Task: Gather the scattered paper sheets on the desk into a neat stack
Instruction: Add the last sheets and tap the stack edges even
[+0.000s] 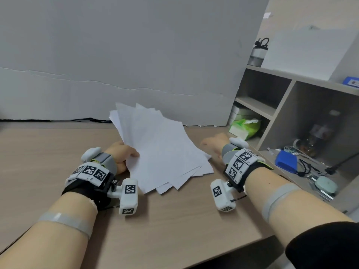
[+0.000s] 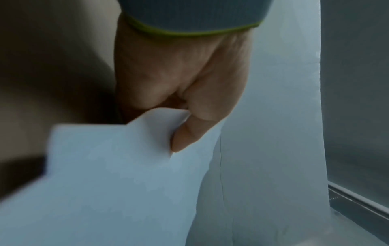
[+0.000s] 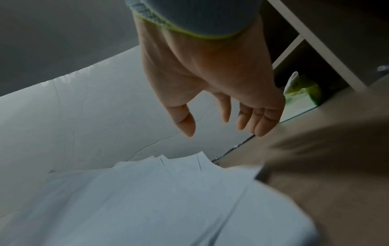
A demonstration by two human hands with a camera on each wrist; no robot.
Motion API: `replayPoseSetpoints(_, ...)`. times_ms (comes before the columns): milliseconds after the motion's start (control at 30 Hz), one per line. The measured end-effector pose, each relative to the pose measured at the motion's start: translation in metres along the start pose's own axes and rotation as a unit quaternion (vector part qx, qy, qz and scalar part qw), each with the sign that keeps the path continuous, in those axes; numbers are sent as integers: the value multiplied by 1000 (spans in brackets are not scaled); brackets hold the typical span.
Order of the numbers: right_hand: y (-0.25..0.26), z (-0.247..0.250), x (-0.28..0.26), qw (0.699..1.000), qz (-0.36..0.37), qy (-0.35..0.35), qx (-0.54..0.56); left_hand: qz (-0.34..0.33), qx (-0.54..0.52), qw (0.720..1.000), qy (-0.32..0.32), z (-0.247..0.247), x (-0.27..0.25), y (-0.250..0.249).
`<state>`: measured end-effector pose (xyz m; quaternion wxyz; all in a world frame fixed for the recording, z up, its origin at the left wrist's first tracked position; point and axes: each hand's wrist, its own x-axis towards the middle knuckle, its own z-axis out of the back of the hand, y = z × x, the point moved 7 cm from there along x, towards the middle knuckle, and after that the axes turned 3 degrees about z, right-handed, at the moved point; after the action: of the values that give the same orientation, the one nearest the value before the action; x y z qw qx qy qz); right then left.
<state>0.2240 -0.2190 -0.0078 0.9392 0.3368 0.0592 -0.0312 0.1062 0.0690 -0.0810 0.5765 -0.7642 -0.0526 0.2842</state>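
Several white paper sheets [image 1: 161, 150] form a loose, fanned bundle over the middle of the wooden desk [image 1: 48, 152]. Their corners stick out unevenly at the far and near ends. My left hand [image 1: 124, 158] grips the bundle's left edge; in the left wrist view the thumb [image 2: 189, 133] presses on top of the paper sheets [image 2: 105, 183]. My right hand [image 1: 215, 142] hovers just right of the bundle with relaxed, spread fingers [image 3: 258, 119] and holds nothing. In the right wrist view the paper sheets [image 3: 157, 199] lie below and left of that hand.
A grey-white board [image 1: 116, 55] stands along the desk's far edge. A shelf unit [image 1: 281, 98] at the right holds a green tissue pack [image 1: 244, 128]. On the shelf's low surface lie a blue box [image 1: 286, 161], cables and small gadgets. The desk's front edge runs near my right elbow.
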Motion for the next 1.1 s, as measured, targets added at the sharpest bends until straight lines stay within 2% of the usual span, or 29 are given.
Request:
replayPoseSetpoints(100, 9, -9, 13, 994, 59, 25, -87, 13, 40, 999, 4, 17, -4, -8)
replayPoseSetpoints(167, 9, -25, 10, 995, 50, 81, -26, 23, 68, 997, 9, 29, -8, -9)
replayPoseSetpoints(233, 8, -36, 14, 993, 32, 108, 25, 26, 73, 997, 16, 37, -10, -9)
replayPoseSetpoints(367, 17, -65, 41, 990, -17, 141, 13, 14, 47, 999, 24, 42, -10, -12)
replayPoseSetpoints(433, 23, -79, 56, 988, -15, 156, 2, 14, 40, 999, 25, 42, -11, -12)
replayPoseSetpoints(567, 43, -82, 41, 982, -11, 176, -67, 37, 68, 996, 54, 36, -12, -7)
replayPoseSetpoints(733, 46, -76, 44, 980, -57, 176, -72, 62, 77, 993, 60, 37, -6, -4)
replayPoseSetpoints(833, 58, -81, 42, 981, -52, 184, -26, 87, 75, 991, 63, 38, -4, -4)
replayPoseSetpoints(933, 73, -101, 38, 974, -29, 220, 37, 87, 83, 992, 44, 40, -3, -7)
replayPoseSetpoints(1100, 90, -109, 34, 973, 30, 205, 98, 85, 96, 992, 21, 43, -6, -5)
